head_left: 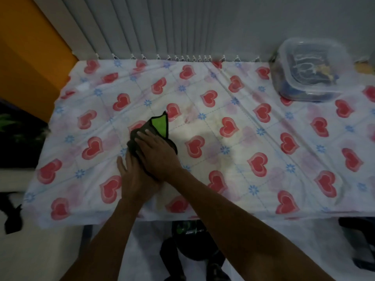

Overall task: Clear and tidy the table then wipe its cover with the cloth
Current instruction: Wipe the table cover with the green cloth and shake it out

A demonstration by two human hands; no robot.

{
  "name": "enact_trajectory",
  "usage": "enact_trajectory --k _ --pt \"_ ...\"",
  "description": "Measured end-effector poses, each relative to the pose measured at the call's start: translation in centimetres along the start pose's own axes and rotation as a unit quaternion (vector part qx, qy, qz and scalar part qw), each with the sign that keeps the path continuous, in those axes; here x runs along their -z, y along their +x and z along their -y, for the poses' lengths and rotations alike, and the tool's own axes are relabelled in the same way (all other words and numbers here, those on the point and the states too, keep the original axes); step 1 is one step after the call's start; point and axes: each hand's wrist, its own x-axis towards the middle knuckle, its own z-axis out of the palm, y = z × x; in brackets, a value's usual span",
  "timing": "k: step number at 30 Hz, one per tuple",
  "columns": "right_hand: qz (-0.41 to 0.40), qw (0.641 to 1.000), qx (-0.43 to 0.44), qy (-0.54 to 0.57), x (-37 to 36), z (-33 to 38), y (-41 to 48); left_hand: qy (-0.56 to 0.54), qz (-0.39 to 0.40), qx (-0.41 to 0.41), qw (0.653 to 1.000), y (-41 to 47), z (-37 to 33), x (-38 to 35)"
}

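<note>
A dark cloth (159,123) with a bright green face lies bunched at the middle left of the table cover (253,122), which is white with red hearts and small blue flowers. My right hand (157,154) presses flat on top of the cloth, fingers pointing to the far left. My left hand (133,177) rests flat on the cover just in front of the cloth, fingers spread, its back partly under my right wrist. A faint yellowish stain shows on the cover to the right of the cloth.
A clear plastic lidded box (310,69) with dark contents stands at the back right corner. Grey vertical blinds (162,27) hang behind the table and an orange wall (30,53) stands at the left. Dark objects (192,246) lie on the floor under the front edge.
</note>
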Motion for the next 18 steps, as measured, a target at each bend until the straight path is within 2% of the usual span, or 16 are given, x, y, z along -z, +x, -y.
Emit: enact_trajectory --k 3,9,15,18 --pt "0.023 0.998 0.019 -0.047 -1.1 -1.6 1.5 0.043 0.006 0.000 0.999 -0.1 -0.1 -0.3" --pt "-0.009 0.995 0.012 -0.100 0.1 -4.9 4.8 0.021 0.002 0.026 0.999 0.2 -0.5 -0.1" --pt "-0.065 0.981 -0.099 -0.152 3.2 -11.2 6.0 -0.010 0.005 0.056 0.998 0.4 -1.0 0.3" --pt "-0.056 0.974 -0.128 -0.177 5.5 -13.8 5.2 -0.003 0.013 0.055 0.998 0.3 -0.9 0.4"
